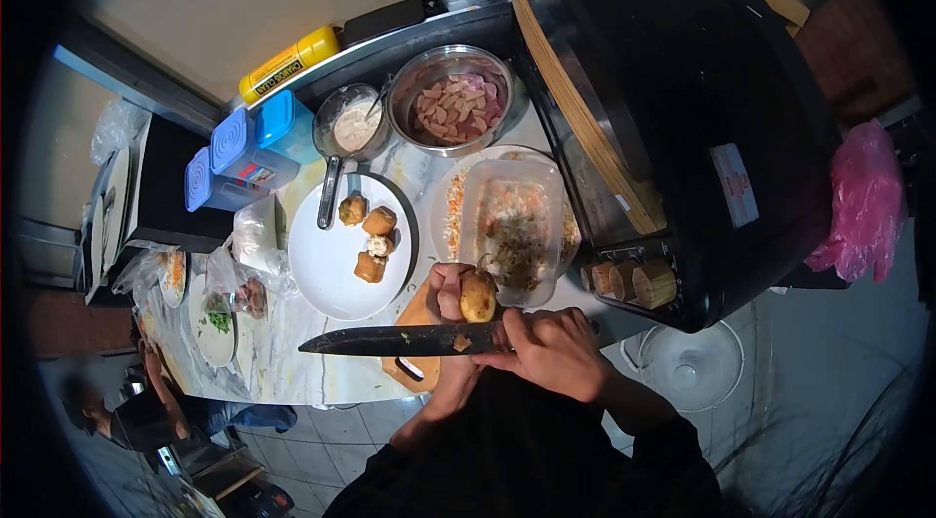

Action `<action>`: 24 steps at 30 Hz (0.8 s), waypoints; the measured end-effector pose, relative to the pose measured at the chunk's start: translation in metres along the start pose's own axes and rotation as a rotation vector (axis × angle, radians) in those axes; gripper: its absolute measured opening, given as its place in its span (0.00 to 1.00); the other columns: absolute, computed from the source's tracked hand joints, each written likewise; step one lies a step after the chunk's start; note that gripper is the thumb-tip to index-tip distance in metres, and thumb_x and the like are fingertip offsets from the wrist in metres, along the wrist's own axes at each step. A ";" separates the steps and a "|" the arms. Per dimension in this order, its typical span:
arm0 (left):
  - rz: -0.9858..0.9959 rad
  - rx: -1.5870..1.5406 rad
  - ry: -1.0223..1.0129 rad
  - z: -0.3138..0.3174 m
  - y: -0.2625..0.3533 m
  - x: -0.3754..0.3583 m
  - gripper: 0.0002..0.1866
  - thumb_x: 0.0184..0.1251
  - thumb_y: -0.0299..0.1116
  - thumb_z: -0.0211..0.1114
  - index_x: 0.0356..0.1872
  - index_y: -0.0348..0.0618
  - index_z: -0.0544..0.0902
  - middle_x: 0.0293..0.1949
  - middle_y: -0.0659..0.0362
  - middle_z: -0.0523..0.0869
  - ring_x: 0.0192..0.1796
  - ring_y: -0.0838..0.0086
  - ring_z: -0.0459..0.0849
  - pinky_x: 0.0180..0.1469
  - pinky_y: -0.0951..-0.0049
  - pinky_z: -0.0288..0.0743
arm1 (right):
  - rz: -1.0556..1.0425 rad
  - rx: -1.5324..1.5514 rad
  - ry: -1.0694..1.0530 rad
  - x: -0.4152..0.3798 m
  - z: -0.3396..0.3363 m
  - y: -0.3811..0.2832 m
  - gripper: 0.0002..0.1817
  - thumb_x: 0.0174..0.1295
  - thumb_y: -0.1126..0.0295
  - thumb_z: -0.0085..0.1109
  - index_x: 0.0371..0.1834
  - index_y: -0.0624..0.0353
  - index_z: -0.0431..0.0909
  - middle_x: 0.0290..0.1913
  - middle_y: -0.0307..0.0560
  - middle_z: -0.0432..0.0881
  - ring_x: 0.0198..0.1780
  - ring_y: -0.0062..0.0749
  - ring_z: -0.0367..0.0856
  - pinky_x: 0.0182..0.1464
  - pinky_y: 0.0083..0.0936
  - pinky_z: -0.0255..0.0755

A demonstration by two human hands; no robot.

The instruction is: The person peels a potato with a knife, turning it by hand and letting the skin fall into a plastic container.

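Observation:
My left hand [449, 291] is wrapped round a yellow-brown potato [478, 297], partly hidden behind the blade. In my right hand [554, 354], fingers closed on the handle, is a large dark knife [380, 339]; its blade points left across my left hand, with a few bits stuck to it. Below both lies a wooden cutting board [421, 311]. Just beyond the potato, a clear plastic container [552, 230] holds wet brown scraps. It sits on a plate [441, 216] with orange and white shreds. To the left, a white plate [317, 269] carries several browned pieces.
At the back stand a steel bowl [398, 128] of sliced meat and a saucepan [330, 167] with white paste. Blue-lidded tubs [244, 162] line the left. A big black appliance [682, 79] fills the right, above a clear bucket [687, 367]. Another person [146, 416] is at lower left.

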State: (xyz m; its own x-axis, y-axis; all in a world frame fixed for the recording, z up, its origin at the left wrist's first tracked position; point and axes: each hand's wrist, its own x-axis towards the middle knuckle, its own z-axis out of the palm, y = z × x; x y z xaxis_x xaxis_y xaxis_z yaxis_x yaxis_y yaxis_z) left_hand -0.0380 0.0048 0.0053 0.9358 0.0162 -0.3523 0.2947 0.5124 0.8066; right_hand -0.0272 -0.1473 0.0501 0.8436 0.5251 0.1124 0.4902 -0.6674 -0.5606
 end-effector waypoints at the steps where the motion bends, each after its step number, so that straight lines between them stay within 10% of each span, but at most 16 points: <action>1: -0.009 0.029 0.036 0.001 0.000 0.000 0.15 0.73 0.46 0.52 0.49 0.46 0.70 0.37 0.60 0.77 0.39 0.78 0.78 0.36 0.78 0.74 | 0.005 -0.001 0.003 0.000 0.001 0.000 0.34 0.64 0.39 0.51 0.40 0.69 0.74 0.16 0.46 0.78 0.17 0.38 0.81 0.17 0.31 0.72; 7: -0.042 0.078 0.219 -0.011 -0.019 -0.012 0.13 0.73 0.42 0.53 0.49 0.44 0.70 0.37 0.61 0.77 0.38 0.79 0.79 0.34 0.79 0.75 | 0.070 -0.098 -0.004 0.000 -0.002 -0.007 0.28 0.57 0.41 0.61 0.28 0.59 0.72 0.16 0.39 0.78 0.17 0.37 0.80 0.20 0.34 0.73; 9: 0.342 0.609 0.172 -0.023 -0.036 0.002 0.13 0.73 0.39 0.54 0.48 0.42 0.71 0.41 0.61 0.77 0.40 0.78 0.79 0.36 0.79 0.76 | 0.050 -0.097 0.043 0.001 -0.001 -0.007 0.29 0.57 0.40 0.60 0.28 0.59 0.72 0.15 0.40 0.77 0.16 0.36 0.80 0.19 0.34 0.72; 13: 0.118 0.151 0.171 -0.020 -0.030 0.014 0.13 0.73 0.39 0.54 0.48 0.40 0.71 0.42 0.61 0.76 0.41 0.78 0.78 0.38 0.78 0.75 | 0.013 -0.153 0.078 0.002 0.003 -0.008 0.29 0.56 0.39 0.60 0.28 0.58 0.72 0.14 0.40 0.77 0.16 0.36 0.79 0.19 0.34 0.72; 15: 0.459 0.321 0.050 0.007 -0.009 0.016 0.12 0.75 0.39 0.49 0.36 0.40 0.69 0.39 0.60 0.70 0.41 0.77 0.69 0.43 0.75 0.68 | -0.009 -0.158 0.103 0.004 0.004 -0.008 0.29 0.56 0.39 0.60 0.28 0.58 0.72 0.13 0.40 0.76 0.16 0.36 0.79 0.18 0.33 0.71; 24: 0.456 0.215 0.089 -0.003 -0.015 0.025 0.07 0.72 0.36 0.50 0.38 0.46 0.65 0.33 0.63 0.72 0.35 0.80 0.73 0.38 0.78 0.72 | -0.065 -0.169 0.115 0.007 0.005 -0.011 0.34 0.61 0.39 0.55 0.37 0.68 0.74 0.13 0.45 0.75 0.14 0.38 0.79 0.15 0.32 0.71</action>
State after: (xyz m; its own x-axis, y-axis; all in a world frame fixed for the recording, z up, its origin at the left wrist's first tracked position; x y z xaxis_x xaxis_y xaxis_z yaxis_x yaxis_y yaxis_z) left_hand -0.0201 0.0003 -0.0172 0.9612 0.2746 0.0265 -0.0973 0.2479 0.9639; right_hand -0.0279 -0.1329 0.0528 0.8237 0.5128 0.2418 0.5660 -0.7184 -0.4045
